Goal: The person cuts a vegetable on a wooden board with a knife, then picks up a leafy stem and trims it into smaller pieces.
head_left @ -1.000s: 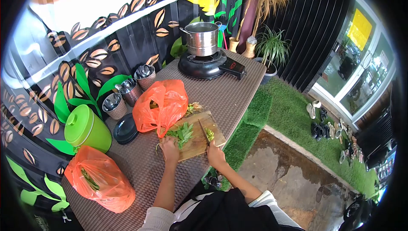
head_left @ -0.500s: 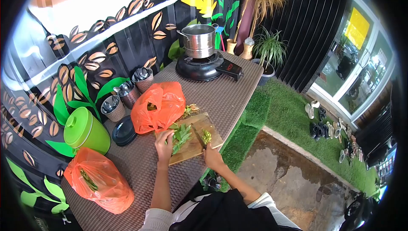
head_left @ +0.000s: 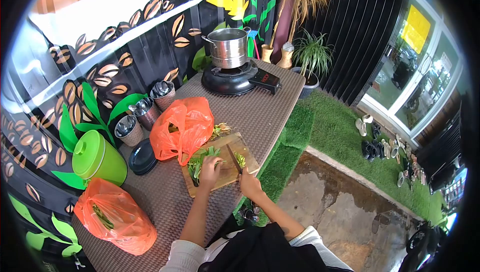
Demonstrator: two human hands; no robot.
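My left hand [head_left: 210,170] is over the leafy greens [head_left: 196,164] on the left half of the wooden cutting board [head_left: 223,177]. Its fingers are bent together, and whatever they pinch is too small to name. My right hand [head_left: 249,182] grips a knife [head_left: 233,158], whose blade points up and left across the board. Chopped green pieces [head_left: 240,160] lie right beside the blade. Behind the board, root-like trimmings [head_left: 220,131] rest on the woven-pattern table [head_left: 170,197], next to an orange plastic bag [head_left: 182,126].
A metal pot [head_left: 228,47] stands on a black stove [head_left: 230,80] at the back. Utensil cups [head_left: 146,114], dark plates [head_left: 143,156], a green lidded bucket [head_left: 99,158] and a second orange bag [head_left: 120,222] line the left side. Shoes [head_left: 380,149] lie on the turf.
My left hand has moved right and now hovers over the board's middle; the leaves it was beside now lie lower and further left. My right hand still holds the knife. The view has shifted slightly.
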